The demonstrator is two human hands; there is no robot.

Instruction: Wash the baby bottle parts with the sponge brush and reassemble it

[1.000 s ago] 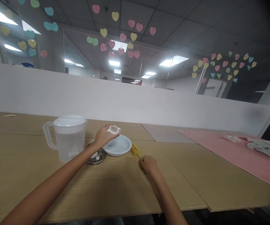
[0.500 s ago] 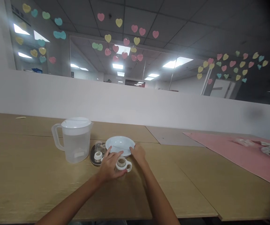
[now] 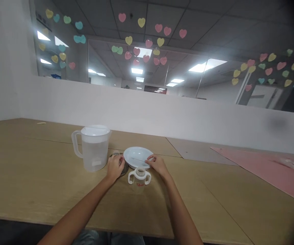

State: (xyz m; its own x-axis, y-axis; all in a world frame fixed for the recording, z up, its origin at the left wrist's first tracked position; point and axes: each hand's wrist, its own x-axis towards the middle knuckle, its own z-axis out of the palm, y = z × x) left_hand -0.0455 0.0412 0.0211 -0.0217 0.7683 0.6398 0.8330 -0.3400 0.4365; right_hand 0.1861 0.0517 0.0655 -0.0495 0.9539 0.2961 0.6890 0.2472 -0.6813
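Note:
My left hand (image 3: 115,167) is closed over the small dark metal tray (image 3: 124,171), its fingers curled and hiding what they grip. Part of a clear dome-shaped cap (image 3: 116,153) shows behind it. My right hand (image 3: 158,164) pinches the end of a thin stick (image 3: 138,159) at the right rim of the white plate (image 3: 128,151); the stick's other end lies over the plate. Between my forearms a clear baby bottle (image 3: 138,183) with two white handles and red lettering stands upright, its mouth uncovered. Neither hand touches it.
A translucent lidded pitcher (image 3: 95,149) with liquid inside stands left of the tray. A grey mat (image 3: 200,153) and a pink mat (image 3: 261,170) lie to the right on the wooden table (image 3: 47,177). A low white wall (image 3: 141,109) with windows closes off the back.
My left hand has let go of the bottle and moved left onto the tray. The bottle now stands alone with both handles showing. My right hand stays at the plate's rim.

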